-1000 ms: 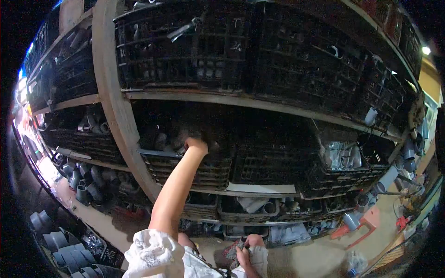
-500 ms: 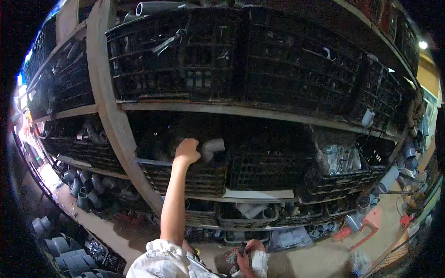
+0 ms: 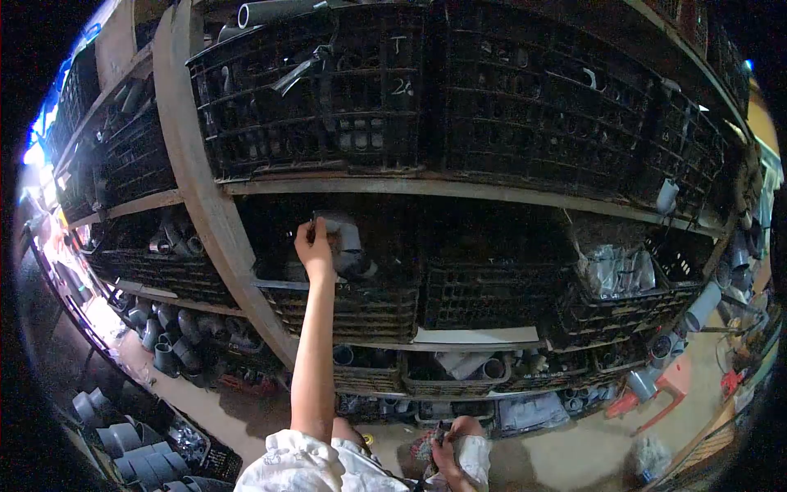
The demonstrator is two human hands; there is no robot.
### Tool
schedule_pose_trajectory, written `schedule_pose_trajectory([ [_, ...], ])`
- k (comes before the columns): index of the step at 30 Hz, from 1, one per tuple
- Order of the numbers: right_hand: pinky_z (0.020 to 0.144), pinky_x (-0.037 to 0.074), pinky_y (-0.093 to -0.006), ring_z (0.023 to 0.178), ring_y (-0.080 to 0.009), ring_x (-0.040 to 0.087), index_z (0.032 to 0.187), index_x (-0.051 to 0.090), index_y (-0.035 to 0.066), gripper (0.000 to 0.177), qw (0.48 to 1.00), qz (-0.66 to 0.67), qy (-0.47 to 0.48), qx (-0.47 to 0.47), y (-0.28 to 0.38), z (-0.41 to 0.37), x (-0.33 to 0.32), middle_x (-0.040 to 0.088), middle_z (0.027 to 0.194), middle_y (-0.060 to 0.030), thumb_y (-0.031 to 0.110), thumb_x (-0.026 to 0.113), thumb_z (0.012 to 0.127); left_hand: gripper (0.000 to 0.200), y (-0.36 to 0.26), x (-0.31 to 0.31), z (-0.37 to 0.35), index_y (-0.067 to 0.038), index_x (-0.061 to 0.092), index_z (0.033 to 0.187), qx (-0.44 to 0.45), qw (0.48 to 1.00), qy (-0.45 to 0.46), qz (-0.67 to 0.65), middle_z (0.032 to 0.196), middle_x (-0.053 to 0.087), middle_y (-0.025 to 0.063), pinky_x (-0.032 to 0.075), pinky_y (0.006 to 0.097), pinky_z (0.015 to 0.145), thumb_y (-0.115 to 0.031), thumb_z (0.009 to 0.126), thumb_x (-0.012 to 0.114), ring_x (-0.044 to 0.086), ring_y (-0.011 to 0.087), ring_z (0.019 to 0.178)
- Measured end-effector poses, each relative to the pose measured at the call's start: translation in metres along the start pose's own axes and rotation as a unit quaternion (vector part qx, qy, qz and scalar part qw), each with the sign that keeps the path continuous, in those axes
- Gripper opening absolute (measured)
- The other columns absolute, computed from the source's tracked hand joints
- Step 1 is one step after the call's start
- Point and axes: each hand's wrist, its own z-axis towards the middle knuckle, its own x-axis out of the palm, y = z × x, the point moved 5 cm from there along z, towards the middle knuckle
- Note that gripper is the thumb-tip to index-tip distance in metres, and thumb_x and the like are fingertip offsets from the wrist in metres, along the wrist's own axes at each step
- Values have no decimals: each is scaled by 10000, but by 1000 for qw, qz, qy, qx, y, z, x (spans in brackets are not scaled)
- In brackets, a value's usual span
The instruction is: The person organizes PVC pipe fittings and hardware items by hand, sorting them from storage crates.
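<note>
My left hand [image 3: 313, 244] is raised into a dark crate on the middle shelf, its fingers closed on the end of a grey pipe elbow [image 3: 348, 234]. The elbow is up above the front rim of the black crate [image 3: 352, 312], and other grey fittings show dimly just below it. Low in the view, my right hand [image 3: 445, 453] stays close to my lap, fingers curled round a small dark object that I cannot make out.
Large black crates [image 3: 311, 107] fill the shelf above. A wooden post [image 3: 209, 197] stands left of my arm. To the right, a crate holds clear plastic bags [image 3: 616, 271]. Grey fittings [image 3: 135, 451] lie at lower left, and a red plastic stool [image 3: 664, 398] is on the floor at right.
My left hand has risen slightly and now holds the elbow up, turned with one end pointing down. The view has shifted a little; my right hand remains by my lap.
</note>
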Motion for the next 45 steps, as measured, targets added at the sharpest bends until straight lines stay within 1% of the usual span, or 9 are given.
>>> schedule_pose_trajectory([
  [14,706,456,-415,799,-275,560,960,534,65,256,921,266,-50,279,-96,50,-50,594,896,-101,254,508,789,160,-57,-11,-112,-70,510,909,-68,975,119,-177,704,487,-29,323,149,460,-211,834,520,385,28,501],
  [18,535,455,-382,588,-252,557,956,533,67,363,900,316,240,181,83,26,52,592,745,-84,393,495,800,137,-45,-24,-187,-73,518,881,-146,974,92,-147,771,521,-18,337,167,488,-196,820,533,391,25,539],
  [22,808,423,-354,950,-222,530,1163,417,91,468,980,145,136,0,139,-9,109,499,1124,-57,413,453,826,152,-46,-10,-246,-48,516,921,-111,973,178,-92,1075,505,63,397,240,758,-158,819,532,482,106,875],
  [24,956,263,-418,1144,-327,359,1127,443,49,502,822,-120,237,-503,208,-50,158,436,1191,-134,449,344,842,208,-51,-11,-263,-22,501,988,-77,984,138,-85,1060,508,79,386,268,797,-158,831,513,479,127,906],
  [26,952,270,-398,1125,-354,376,1138,432,53,471,685,-260,267,-626,221,-74,162,402,1225,-154,417,362,847,237,-59,-23,-263,12,489,1011,-81,976,192,-69,1063,512,99,385,285,836,-79,794,516,488,153,961],
  [29,949,279,-388,1115,-347,393,1136,430,35,467,792,-192,247,-524,217,-65,163,428,1201,-167,392,419,834,225,-102,-26,-270,18,548,911,199,933,272,124,1022,553,158,441,290,758,13,687,562,556,223,909],
  [36,796,384,-299,916,-183,520,1055,514,-24,391,970,-30,216,-111,166,-17,150,565,1012,-102,287,338,896,121,-96,-24,-266,21,600,826,171,930,276,171,898,602,151,457,297,722,4,711,567,599,247,807],
  [40,825,371,-257,941,-106,468,1046,505,0,352,988,-12,61,-141,127,-18,151,507,1034,-43,291,394,882,233,-51,-38,-263,20,535,977,-10,998,55,5,976,546,112,387,261,805,-20,748,548,517,176,920],
  [45,734,425,-280,836,-140,528,1003,517,2,330,975,20,112,-192,141,-18,160,541,941,-57,282,517,829,531,-56,-29,-262,-41,345,1201,80,951,204,220,1147,409,92,340,282,843,-143,745,597,426,176,973],
])
